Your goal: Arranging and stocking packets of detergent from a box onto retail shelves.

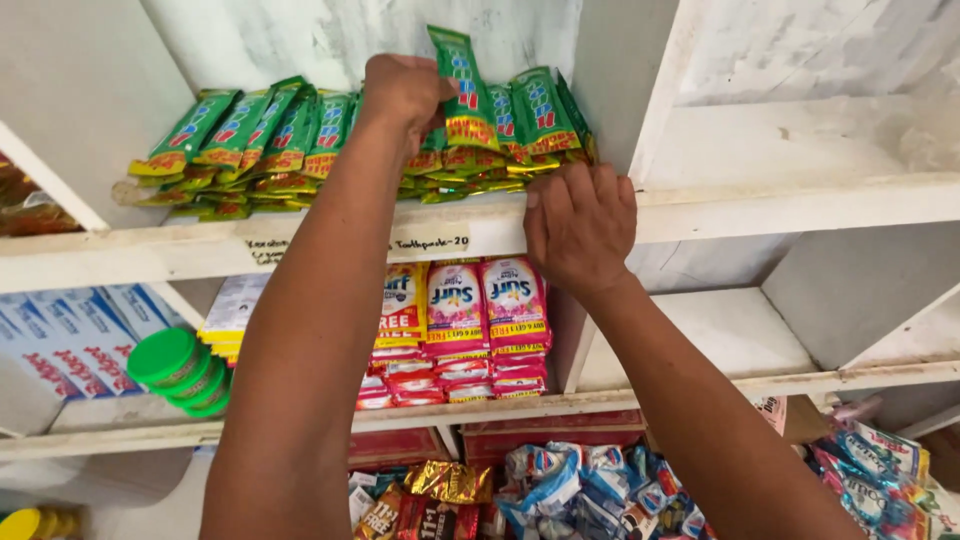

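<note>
The left hand (405,95) pinches one green sachet (462,85) by its upper part, lifted above the row near the upper shelf's (800,205) front edge, a light, limp, likely slippery packet, while the right hand (580,225) rests curled and empty on that edge.

Pink sachets (487,310), green lids (178,368)

Your left arm (300,330) hides middle green sachets (250,130); blue packets (60,345) cut off, left edge; yellow thing (35,523) blurry, bottom-left corner.
</note>
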